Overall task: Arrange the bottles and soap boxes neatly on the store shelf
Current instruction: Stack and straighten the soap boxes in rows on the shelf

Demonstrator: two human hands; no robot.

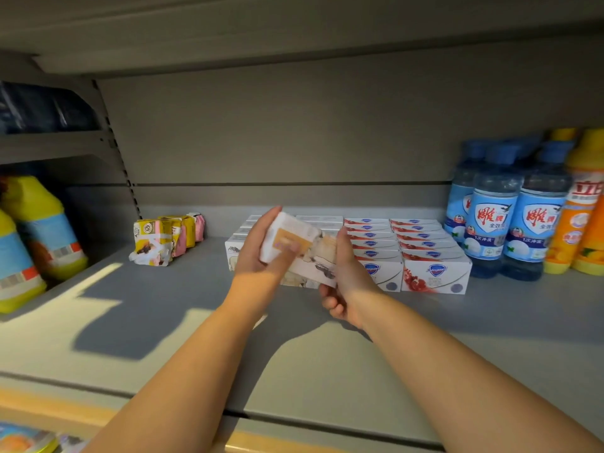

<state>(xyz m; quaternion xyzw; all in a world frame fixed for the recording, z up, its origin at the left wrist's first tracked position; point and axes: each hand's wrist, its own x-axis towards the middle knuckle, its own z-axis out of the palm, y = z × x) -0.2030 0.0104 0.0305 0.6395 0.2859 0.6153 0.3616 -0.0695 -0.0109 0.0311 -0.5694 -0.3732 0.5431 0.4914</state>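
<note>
My left hand (258, 253) grips a white soap box with an orange label (287, 238), tilted above the grey shelf (196, 308). My right hand (343, 276) holds a second white soap box (322, 268) just below and right of it; the two boxes touch. Behind my hands sit rows of white soap boxes (327, 220), and to their right two rows of white and red soap boxes (434, 273). Blue bottles (490, 220) stand at the right, with orange and yellow bottles (585, 217) beside them.
A short row of small yellow and pink wrapped soaps (163, 240) stands at the back left. Yellow bottles with blue labels (42, 230) lean on the neighbouring shelf bay at far left. The shelf front edge (294, 416) runs below my forearms.
</note>
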